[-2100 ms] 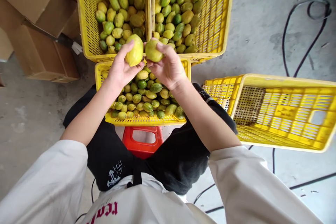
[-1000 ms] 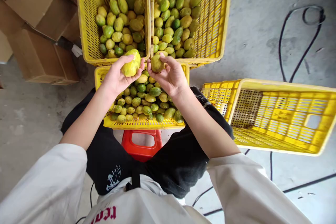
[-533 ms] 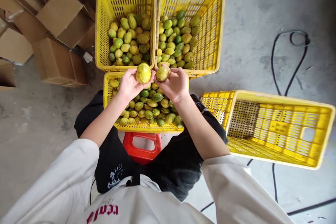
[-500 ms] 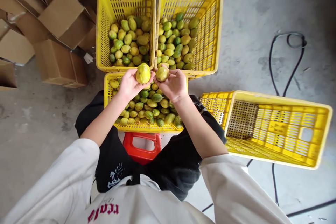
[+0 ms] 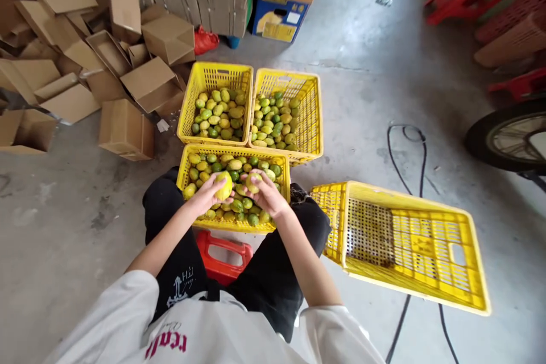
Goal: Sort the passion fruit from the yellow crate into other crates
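My left hand (image 5: 207, 195) is closed round a large yellow lemon (image 5: 223, 185). A smaller yellow-green lemon (image 5: 253, 182) is held in my right hand (image 5: 268, 195), its fingers curled about it. Both hands are over the near yellow crate (image 5: 181, 170), which is full of yellow and green lemons (image 5: 234, 165). Just beyond it, two more yellow crates stand side by side: the far left crate (image 5: 184, 119) and the far right crate (image 5: 318, 119), each partly filled with lemons.
A yellow crate (image 5: 430, 242) lies on its side at the right. A red stool (image 5: 222, 253) is between my legs. Cardboard boxes (image 5: 128, 125) are heaped at the left. A black cable (image 5: 422, 165) runs over the floor near a wheel (image 5: 503, 136).
The view has tilted up, showing more of the far floor. Both hands, each still with its lemon, have come down from the crates' meeting edge to over the near crate and moved slightly apart.
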Demonstrator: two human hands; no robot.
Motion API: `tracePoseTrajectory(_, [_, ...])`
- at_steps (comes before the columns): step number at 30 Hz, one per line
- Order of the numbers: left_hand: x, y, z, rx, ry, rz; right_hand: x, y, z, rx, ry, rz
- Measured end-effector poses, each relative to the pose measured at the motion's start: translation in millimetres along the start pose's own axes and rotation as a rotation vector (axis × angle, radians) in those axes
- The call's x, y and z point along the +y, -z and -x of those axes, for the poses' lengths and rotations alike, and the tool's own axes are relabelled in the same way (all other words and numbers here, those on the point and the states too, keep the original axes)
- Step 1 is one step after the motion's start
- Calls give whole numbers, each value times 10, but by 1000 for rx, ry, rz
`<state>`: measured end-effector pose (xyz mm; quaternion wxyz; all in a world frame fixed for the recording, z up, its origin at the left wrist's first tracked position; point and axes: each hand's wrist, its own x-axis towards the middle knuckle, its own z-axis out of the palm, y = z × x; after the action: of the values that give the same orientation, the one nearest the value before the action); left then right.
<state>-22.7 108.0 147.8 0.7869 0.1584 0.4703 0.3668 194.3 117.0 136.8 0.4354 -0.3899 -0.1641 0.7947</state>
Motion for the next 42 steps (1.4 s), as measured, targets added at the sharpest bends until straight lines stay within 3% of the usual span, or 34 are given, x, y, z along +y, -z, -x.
tracePoseTrajectory(4, [-302,174,69,44,76,136,293,92,205,46,30,9])
tracePoseTrajectory(8, [-349,173,40,58,23,225,450,193,271,153,80,41])
tracePoseTrajectory(15, [-415,246,166,-21,-37,70,540,320,437,31,26,-1])
tracePoseTrajectory(22, [-610,313,199,-35,-21,24,753,405,316,130,41,-41])
tracePoseTrajectory(29, [-581,203,91,-21,15,343,855,337,158,98,126,-96])
tracePoseTrajectory(35, [-561,143,79,138,-18,306,806,357,110,39,188,-254])
tracePoseTrajectory(42, [-477,63,166,170,1,360,765,328,150,21,236,-226])
